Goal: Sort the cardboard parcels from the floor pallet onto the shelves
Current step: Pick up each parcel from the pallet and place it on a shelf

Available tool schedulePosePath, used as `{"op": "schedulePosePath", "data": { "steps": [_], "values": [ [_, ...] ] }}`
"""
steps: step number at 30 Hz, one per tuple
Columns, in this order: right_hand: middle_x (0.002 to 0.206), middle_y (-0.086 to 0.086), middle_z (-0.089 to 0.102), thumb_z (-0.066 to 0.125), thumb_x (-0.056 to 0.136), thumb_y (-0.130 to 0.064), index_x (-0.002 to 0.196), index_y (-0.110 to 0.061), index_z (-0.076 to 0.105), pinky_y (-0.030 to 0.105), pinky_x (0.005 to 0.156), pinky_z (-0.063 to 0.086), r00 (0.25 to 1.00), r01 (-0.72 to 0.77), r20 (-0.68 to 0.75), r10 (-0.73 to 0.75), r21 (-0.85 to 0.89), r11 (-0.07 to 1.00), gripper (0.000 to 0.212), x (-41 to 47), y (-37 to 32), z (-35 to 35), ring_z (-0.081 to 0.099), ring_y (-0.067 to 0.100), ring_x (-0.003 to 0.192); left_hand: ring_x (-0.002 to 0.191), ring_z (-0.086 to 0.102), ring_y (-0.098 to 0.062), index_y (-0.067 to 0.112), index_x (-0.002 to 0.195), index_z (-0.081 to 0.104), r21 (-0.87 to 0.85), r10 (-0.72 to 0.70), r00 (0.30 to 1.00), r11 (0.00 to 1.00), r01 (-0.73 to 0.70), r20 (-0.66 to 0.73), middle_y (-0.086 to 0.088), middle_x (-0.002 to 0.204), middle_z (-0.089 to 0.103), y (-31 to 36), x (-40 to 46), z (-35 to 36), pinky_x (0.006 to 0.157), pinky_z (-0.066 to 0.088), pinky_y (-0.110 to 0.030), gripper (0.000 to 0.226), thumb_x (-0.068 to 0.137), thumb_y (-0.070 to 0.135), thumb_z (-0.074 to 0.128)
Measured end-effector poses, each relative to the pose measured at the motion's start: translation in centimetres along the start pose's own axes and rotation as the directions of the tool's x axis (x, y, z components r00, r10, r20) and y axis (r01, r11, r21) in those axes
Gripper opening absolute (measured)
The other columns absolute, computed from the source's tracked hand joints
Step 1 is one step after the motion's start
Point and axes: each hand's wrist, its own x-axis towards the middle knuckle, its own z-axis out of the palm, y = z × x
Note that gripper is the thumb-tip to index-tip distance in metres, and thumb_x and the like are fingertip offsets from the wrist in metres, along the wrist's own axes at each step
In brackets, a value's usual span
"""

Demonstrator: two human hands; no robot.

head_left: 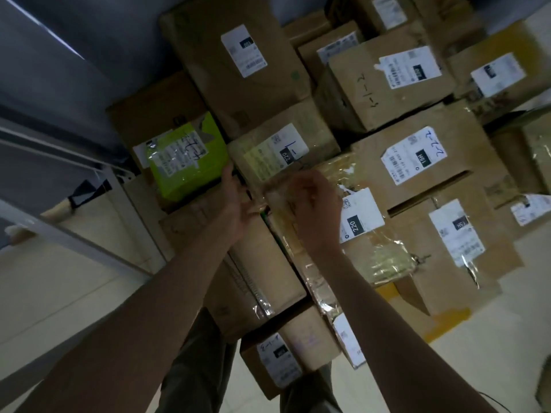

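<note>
Many taped cardboard parcels with white labels lie packed together on the floor ahead of me. Both my arms reach down over them. My left hand hangs with its fingers extended beside a lime-green parcel and a small taped parcel marked 220. My right hand hovers with its fingers curled over a long tape-wrapped parcel with a 220 label. Whether its fingers touch the parcel I cannot tell. A large box labelled 16H and marked 2-2-2 lies to the right.
A white metal shelf frame stands at the left over the pale floor. More boxes pile up at the back. A labelled box lies near my legs. Yellow floor marking shows at the right.
</note>
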Motion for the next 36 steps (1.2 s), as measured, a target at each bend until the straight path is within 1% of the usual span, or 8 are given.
{"op": "schedulePosePath", "data": {
  "steps": [2,5,9,15,19,30,33,36],
  "values": [
    [0.091,-0.006,0.072,0.048,0.084,0.001,0.095,-0.013,0.069,0.023,0.077,0.049,0.999,0.003,-0.05,-0.003,0.005,1.0,0.028,-0.1,0.3,-1.7,0.064,0.007,0.085,0.089,0.07,-0.021,0.025,0.126,0.066,-0.006,0.021,0.996,1.0,-0.021,0.085,-0.004,0.106,0.075,1.5,-0.8,2.8,0.069,0.053,-0.031,0.07,0.09,0.078,0.038],
    [0.092,-0.009,0.071,0.046,0.087,0.009,0.097,-0.014,0.069,0.026,0.08,0.054,0.995,-0.019,-0.101,0.022,0.026,0.999,0.034,-0.5,1.3,-4.0,0.064,0.004,0.087,0.098,0.074,-0.023,0.027,0.126,0.066,-0.023,0.05,0.994,0.999,-0.048,0.099,-0.007,0.114,0.075,1.0,-0.7,4.0,0.089,0.058,-0.042,0.068,0.092,0.078,0.036],
    [0.106,0.002,0.067,0.047,0.089,0.003,0.098,-0.015,0.065,0.036,0.076,0.058,0.972,-0.088,-0.218,0.087,0.003,0.996,0.028,-1.7,3.5,-8.0,0.065,0.018,0.098,0.072,0.061,-0.015,0.027,0.108,0.074,0.017,0.022,0.999,1.0,-0.023,0.048,0.0,0.096,0.076,-0.8,-1.0,2.7,0.066,0.051,-0.031,0.068,0.091,0.079,0.033],
    [0.14,0.009,0.041,0.065,0.09,-0.022,0.126,-0.019,0.059,0.045,0.109,0.03,0.852,-0.465,-0.366,0.375,-0.197,0.863,0.037,-2.9,6.7,-13.0,0.035,0.032,0.132,0.14,0.041,-0.044,0.033,0.147,0.05,0.073,-0.005,0.999,0.997,0.002,0.043,-0.015,0.152,0.046,-1.7,-1.4,2.2,0.113,0.032,-0.057,0.07,0.092,0.075,0.036],
    [0.146,0.012,0.028,0.065,0.093,-0.028,0.137,-0.016,0.046,0.052,0.107,0.044,0.748,-0.63,-0.257,0.611,0.011,0.776,0.049,-5.0,8.6,-13.3,0.046,0.039,0.127,0.092,0.075,-0.036,0.025,0.102,0.08,-0.01,-0.081,0.992,0.997,0.082,0.092,-0.017,0.106,0.076,-3.4,-3.1,4.0,0.071,0.059,-0.051,0.068,0.089,0.079,0.04],
    [0.154,0.008,0.032,0.058,0.1,-0.018,0.156,-0.016,0.035,0.046,0.109,0.047,0.897,-0.424,-0.146,0.418,-0.012,0.905,0.06,-6.5,10.3,-13.9,0.046,0.027,0.133,0.088,0.076,-0.033,0.018,0.114,0.069,0.012,-0.022,0.991,1.0,0.02,0.13,-0.017,0.1,0.076,-5.8,-3.4,3.7,0.073,0.059,-0.05,0.066,0.09,0.074,0.044],
    [0.15,0.009,0.035,0.059,0.099,-0.024,0.15,-0.015,0.041,0.036,0.103,0.045,0.823,-0.468,-0.319,0.47,0.088,0.879,0.055,-7.0,11.8,-15.8,0.05,0.02,0.121,0.063,0.053,-0.024,0.017,0.101,0.071,0.038,-0.025,0.995,0.999,0.021,0.098,-0.011,0.079,0.055,-7.6,-4.0,3.3,0.064,0.047,-0.038,0.071,0.08,0.081,0.049],
    [0.152,0.014,0.03,0.061,0.097,-0.029,0.15,-0.012,0.038,0.045,0.11,0.042,0.621,-0.584,-0.474,0.624,0.25,0.772,0.06,-7.0,14.1,-19.0,0.048,0.031,0.129,0.077,0.052,-0.028,0.02,0.102,0.078,0.029,-0.031,0.996,0.999,0.029,0.082,-0.015,0.093,0.058,-10.3,-5.1,3.5,0.077,0.045,-0.048,0.075,0.077,0.085,0.05]
  ]
}}
